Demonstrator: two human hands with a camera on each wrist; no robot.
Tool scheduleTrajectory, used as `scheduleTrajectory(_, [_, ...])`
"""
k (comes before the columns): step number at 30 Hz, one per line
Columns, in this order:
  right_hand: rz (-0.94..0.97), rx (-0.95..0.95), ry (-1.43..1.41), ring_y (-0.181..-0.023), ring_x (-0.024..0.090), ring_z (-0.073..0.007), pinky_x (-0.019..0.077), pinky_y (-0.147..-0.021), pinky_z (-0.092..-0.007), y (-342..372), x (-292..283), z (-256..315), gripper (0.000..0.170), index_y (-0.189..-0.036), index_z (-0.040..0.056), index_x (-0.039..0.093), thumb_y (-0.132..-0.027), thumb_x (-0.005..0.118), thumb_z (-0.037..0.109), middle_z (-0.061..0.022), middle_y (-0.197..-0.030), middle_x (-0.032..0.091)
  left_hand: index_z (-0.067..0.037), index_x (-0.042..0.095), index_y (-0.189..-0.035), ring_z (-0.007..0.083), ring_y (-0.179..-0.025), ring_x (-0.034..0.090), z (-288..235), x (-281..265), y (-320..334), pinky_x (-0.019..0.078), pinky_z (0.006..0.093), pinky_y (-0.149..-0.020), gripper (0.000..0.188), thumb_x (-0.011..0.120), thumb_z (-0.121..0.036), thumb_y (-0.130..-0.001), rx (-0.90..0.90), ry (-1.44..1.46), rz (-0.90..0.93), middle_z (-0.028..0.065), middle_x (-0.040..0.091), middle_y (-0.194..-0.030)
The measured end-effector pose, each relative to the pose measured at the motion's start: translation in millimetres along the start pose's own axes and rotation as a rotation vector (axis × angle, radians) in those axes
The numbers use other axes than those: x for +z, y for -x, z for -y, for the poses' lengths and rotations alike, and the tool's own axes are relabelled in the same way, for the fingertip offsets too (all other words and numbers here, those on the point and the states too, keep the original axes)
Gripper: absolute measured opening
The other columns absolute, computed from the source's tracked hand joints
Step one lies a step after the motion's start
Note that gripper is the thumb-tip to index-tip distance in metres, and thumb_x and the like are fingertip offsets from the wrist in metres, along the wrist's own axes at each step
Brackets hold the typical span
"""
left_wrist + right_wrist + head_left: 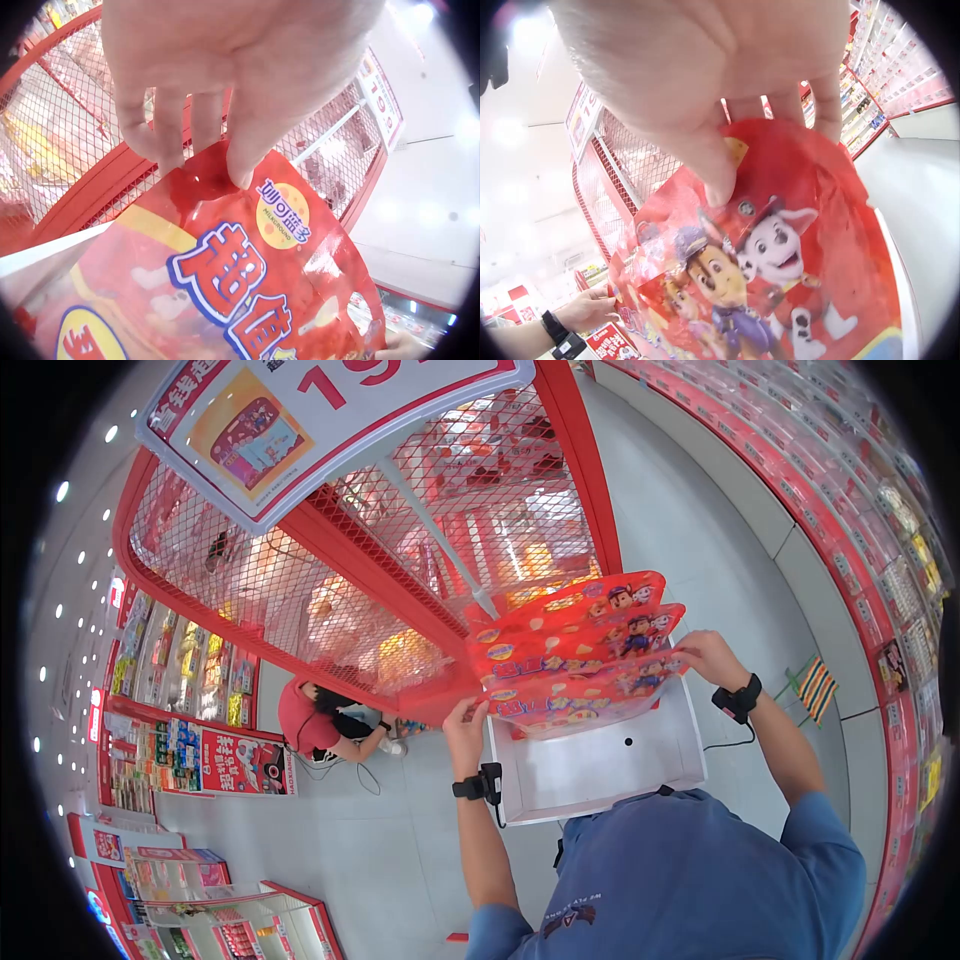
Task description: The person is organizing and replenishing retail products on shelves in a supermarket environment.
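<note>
A red snack bag with cartoon dogs (590, 698) is stretched between both hands above a white box (600, 765). The left hand (465, 735) pinches its upper left corner; in the left wrist view the thumb lies on the bag's front (232, 262) and the fingers behind. My right hand (705, 658) pinches the upper right corner, its thumb over the printed side of the bag (765, 262) in the right wrist view. Two similar red bags (570, 650) stand upright behind it, at the box's far side.
Beyond the box stands a red mesh display bin (480, 510) with a price sign (330, 420) on a pole. A person in a red top (312, 735) crouches to the left. Shelves of goods (880, 560) line the right side, with a striped item (817, 690) near the floor.
</note>
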State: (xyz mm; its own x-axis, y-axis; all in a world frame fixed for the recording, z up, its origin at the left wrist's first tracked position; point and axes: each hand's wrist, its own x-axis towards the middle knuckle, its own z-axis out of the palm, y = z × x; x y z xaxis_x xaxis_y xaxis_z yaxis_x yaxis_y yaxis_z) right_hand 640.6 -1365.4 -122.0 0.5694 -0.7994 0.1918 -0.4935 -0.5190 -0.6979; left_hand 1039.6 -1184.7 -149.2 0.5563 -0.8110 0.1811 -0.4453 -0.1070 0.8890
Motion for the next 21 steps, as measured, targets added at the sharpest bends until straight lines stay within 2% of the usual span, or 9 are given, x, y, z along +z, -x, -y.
scheduleTrajectory(1, [-0.055,-0.022,0.003,-0.062,0.058,-0.024,0.0469,-0.059,-0.0321,-3.6,1.6,-0.5,0.012,-0.086,-0.0005,0.068,-0.081,0.068,0.011,-0.0124,-0.075,0.064,0.006,0.065,-0.097,0.0109,-0.069,0.059,1.4,2.6,-3.9,0.0477,0.0265,-0.064,0.022,0.07,-0.01,-0.083,-0.018,0.045,-0.011,0.0085,0.067,-0.077])
scheduleTrajectory(2, [-0.072,0.037,-0.066,-0.064,0.059,-0.0234,0.047,-0.061,-0.0324,-6.7,1.9,-1.1,0.013,-0.088,-0.0004,0.067,-0.082,0.067,0.011,-0.0129,-0.078,0.064,0.006,0.065,-0.097,0.0109,-0.07,0.059,2.8,5.6,-6.0,0.0483,0.0263,-0.064,0.022,0.069,-0.011,-0.084,-0.031,0.075,-0.015,0.0079,0.067,-0.078])
scheduleTrajectory(5, [-0.17,0.028,0.01,-0.069,0.06,-0.0224,0.047,-0.064,-0.0325,-17.5,3.4,-9.9,0.013,-0.089,0.0006,0.068,-0.082,0.067,0.012,-0.012,-0.079,0.065,0.005,0.064,-0.1,0.012,-0.074,0.061,26.3,10.2,-17.0,0.0492,0.0266,-0.067,0.022,0.068,-0.01,-0.084,-0.006,0.049,0.012,0.0088,0.067,-0.082])
scheduleTrajectory(8, [-0.141,0.08,-0.011,-0.073,0.061,-0.021,0.0459,-0.065,-0.0313,-19.7,4.1,-11.5,0.013,-0.09,0.0024,0.068,-0.082,0.067,0.013,-0.0105,-0.083,0.066,0.004,0.064,-0.103,0.0132,-0.08,0.063,41.1,11.9,-20.0,0.0498,0.0273,-0.071,0.022,0.066,-0.009,-0.085,0.023,0.109,-0.024,0.0099,0.068,-0.088])
scheduleTrajectory(11, [-0.175,0.044,-0.028,-0.076,0.061,-0.0193,0.0447,-0.064,-0.0293,-14.2,-0.8,-9.3,0.017,-0.096,0.0047,0.068,-0.082,0.068,0.014,-0.0084,-0.087,0.068,0.002,0.063,-0.105,0.0145,-0.084,0.063,36.4,6.1,-15.0,0.0499,0.0278,-0.074,0.022,0.066,-0.008,-0.085,0.015,0.07,-0.059,0.0102,0.068,-0.092])
scheduleTrajectory(14, [-0.21,0.089,-0.114,-0.073,0.058,-0.018,0.0477,-0.07,-0.0311,-4.7,-6.3,-5.1,0.02,-0.098,0.0022,0.066,-0.081,0.068,0.011,-0.0086,-0.083,0.066,0.004,0.06,-0.108,0.0157,-0.091,0.063,34.1,-0.9,-10.3,0.05,0.0275,-0.081,0.025,0.065,-0.006,-0.086,-0.04,0.132,-0.007,0.0109,0.067,-0.098])
scheduleTrajectory(17, [-0.175,0.148,-0.085,-0.074,0.058,-0.0161,0.0479,-0.071,-0.0301,4.5,-9.7,-13.7,0.024,-0.103,0.0024,0.064,-0.081,0.068,0.011,-0.0072,-0.086,0.066,0.004,0.06,-0.109,0.0159,-0.091,0.063,29.5,-3.6,-5.6,0.05,0.0274,-0.081,0.026,0.065,-0.007,-0.086,-0.061,0.12,0.003,0.0109,0.067,-0.098])
scheduleTrajectory(21, [-0.234,0.167,-0.099,-0.073,0.057,-0.0155,0.0474,-0.069,-0.0293,21.0,-9.9,-21.3,0.027,-0.106,0.0037,0.064,-0.081,0.068,0.011,-0.0059,-0.088,0.065,0.002,0.062,-0.108,0.0157,-0.085,0.064,32.8,0.5,-0.5,0.0508,0.0286,-0.074,0.024,0.065,-0.006,-0.086,-0.028,0.142,-0.02,0.0104,0.067,-0.094])
